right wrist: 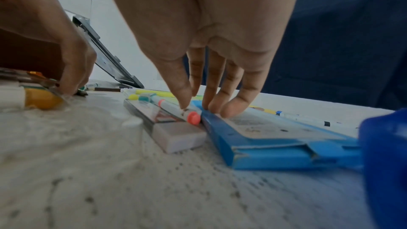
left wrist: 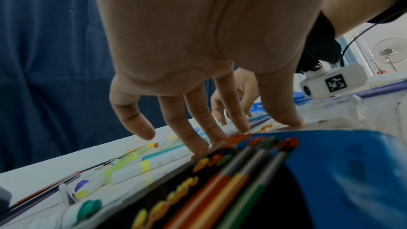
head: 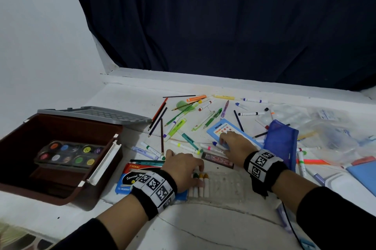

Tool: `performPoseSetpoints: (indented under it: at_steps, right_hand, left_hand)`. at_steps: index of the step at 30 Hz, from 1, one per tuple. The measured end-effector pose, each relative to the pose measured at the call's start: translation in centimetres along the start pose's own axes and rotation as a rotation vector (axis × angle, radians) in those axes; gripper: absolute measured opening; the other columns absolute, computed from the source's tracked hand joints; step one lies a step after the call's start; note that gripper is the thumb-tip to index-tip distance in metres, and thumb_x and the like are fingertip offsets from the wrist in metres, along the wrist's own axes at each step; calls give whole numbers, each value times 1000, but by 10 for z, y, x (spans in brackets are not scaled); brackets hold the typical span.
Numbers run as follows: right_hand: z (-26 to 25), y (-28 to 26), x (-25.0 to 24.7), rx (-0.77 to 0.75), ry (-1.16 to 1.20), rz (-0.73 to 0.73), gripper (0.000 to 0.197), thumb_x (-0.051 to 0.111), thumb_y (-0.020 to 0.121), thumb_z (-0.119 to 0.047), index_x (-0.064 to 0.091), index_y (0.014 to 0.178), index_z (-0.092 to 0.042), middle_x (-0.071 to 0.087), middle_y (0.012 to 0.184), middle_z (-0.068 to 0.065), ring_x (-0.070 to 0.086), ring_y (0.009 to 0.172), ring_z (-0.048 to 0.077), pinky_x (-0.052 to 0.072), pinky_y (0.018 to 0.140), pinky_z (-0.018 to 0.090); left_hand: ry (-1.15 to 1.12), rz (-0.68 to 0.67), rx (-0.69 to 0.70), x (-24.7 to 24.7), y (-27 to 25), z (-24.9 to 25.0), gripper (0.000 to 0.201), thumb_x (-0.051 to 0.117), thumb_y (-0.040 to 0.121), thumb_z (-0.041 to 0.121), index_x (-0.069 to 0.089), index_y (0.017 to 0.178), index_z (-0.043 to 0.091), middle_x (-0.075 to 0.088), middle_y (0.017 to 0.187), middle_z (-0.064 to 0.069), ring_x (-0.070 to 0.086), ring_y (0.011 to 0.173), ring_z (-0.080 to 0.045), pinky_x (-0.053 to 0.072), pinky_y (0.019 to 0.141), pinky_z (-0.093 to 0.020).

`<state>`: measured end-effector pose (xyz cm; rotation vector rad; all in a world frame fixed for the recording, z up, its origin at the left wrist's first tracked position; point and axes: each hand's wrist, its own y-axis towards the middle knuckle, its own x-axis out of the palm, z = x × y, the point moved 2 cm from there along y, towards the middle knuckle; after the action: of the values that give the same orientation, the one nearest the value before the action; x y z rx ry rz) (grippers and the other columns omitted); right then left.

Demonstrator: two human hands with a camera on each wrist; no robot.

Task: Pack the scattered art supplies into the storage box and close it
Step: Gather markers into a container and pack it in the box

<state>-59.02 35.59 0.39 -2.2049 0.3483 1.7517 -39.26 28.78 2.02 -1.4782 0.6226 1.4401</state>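
Both hands lie low over the white work surface [head: 203, 225], fingers extended. Left hand [head: 184, 170]: palm down, fingers straight and spread, gripping nothing; its fingertips [left wrist: 242, 126] touch a clear plastic pack of crayons [head: 200, 185], while the wrist lies over a blue paintbrush box [head: 124, 180] printed "12 COLOURS". Right hand [head: 236, 145]: fingers straight and held together, pressing on the near end of a light-blue colour pencil box [head: 223, 128]; the thumb tip touches a white marker with a coral cap [right wrist: 193, 117], which lies between that box and a flat eraser case [right wrist: 176, 135]. Neither hand encloses an object.

Far left: brown storage box [head: 18, 137], open, grey lid [head: 95, 114] tipped back behind it, white latch bar [head: 104, 163] along its right rim. A watercolour palette [head: 69, 154] lies inside.

Centre: markers, highlighters and coloured pencils [head: 183, 119] scattered loose, well apart from the storage box.

Right: a dark-blue mesh pouch [head: 281, 142] just beside the right wrist; beyond it, crumpled clear plastic bags [head: 329, 127].
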Motion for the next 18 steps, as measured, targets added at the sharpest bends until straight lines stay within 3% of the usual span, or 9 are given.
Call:
performPoseSetpoints:
  at_steps: [4, 12, 18]
  right_hand:
    - [-2, 2, 4, -10, -65, -11, 16, 54, 92, -9, 55, 108, -13, 56, 117, 8, 54, 106, 24, 47, 93, 33]
    - [-8, 7, 9, -32, -125, -18, 24, 59, 91, -11, 57, 114, -16, 56, 118, 7, 55, 108, 24, 49, 93, 37]
    - [-14, 12, 10, 0, -200, -22, 15, 50, 99, -21, 54, 112, -15, 61, 113, 8, 59, 101, 26, 46, 76, 33]
  left_hand:
    - [6, -11, 4, -1, 1, 0, 43, 61, 85, 64, 57, 116, 34, 60, 111, 5, 54, 109, -20, 26, 97, -46]
    - [15, -17, 5, -1, 2, 1, 44, 60, 86, 63, 56, 118, 34, 59, 116, 4, 53, 113, -21, 28, 102, -46]
    - [-4, -2, -5, 2, 3, -2, 44, 61, 84, 66, 56, 117, 36, 59, 117, 6, 53, 113, -19, 29, 101, -46]
